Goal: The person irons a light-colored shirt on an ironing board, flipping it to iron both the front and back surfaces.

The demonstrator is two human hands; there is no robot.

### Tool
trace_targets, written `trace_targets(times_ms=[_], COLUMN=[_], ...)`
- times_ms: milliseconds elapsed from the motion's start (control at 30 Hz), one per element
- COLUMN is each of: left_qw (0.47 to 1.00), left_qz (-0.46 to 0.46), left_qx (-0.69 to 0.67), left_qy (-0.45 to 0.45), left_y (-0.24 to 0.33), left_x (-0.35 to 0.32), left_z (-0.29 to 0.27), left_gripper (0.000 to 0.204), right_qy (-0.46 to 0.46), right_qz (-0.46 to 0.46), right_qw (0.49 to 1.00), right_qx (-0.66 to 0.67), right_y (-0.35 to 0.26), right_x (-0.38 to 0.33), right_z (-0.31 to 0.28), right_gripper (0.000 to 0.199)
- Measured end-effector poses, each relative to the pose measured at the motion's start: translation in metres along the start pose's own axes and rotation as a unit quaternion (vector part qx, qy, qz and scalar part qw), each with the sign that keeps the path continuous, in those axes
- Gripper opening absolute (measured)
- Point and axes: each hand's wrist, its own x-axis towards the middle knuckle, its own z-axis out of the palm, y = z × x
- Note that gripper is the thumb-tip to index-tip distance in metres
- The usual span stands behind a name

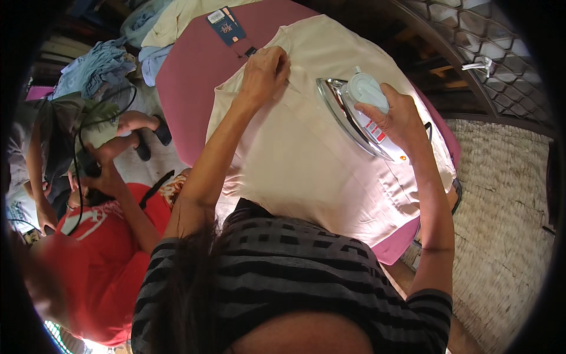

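A cream garment [283,141] lies spread over a maroon padded board [186,88]. My right hand [398,118] is closed around the handle of a white and pale-green iron [367,94]. Its shiny metal soleplate is tilted, with the near edge turned toward the left; whether it touches the cloth I cannot tell. At the garment's far left edge my left hand [265,71] is closed, fingers curled down on the cloth, apparently pinching it. A dark blue hang tag [226,26] on a thin string lies on the board just beyond that hand.
On the left, a person in a red shirt [112,259] sits close by, with another person in shorts [97,124] behind. Crumpled blue clothes [97,65] are piled at the far left. A metal lattice gate [489,59] stands at the right, above a worn pale floor [501,224].
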Motion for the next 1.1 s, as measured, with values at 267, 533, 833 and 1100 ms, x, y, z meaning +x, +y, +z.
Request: trace_targets(times_ms=[267,533,833,1100], left_qw=[0.981,0.966,0.942,0.993], left_qz=[0.113,0.096,0.162,-0.012], left_qx=[0.116,0.043,-0.017,0.1], left_qy=[-0.106,-0.235,-0.293,-0.06], left_y=[0.067,0.098,0.131,0.071], left_x=[-0.047,-0.088,-0.114,-0.093], left_z=[0.019,0.019,0.027,-0.036], left_gripper=[0.059,0.076,0.072,0.049], right_qy=[0.047,0.075,0.081,0.006], right_qz=[0.156,0.184,0.043,-0.195], right_qw=[0.979,0.951,0.987,0.978], right_qx=[0.121,0.235,0.129,0.069], right_y=[0.037,0.037,0.015,-0.028], right_x=[-0.047,-0.097,-0.031,0.064], right_z=[-0.034,-0.08,-0.09,-0.075], right_gripper=[0.042,0.032,0.027,0.032])
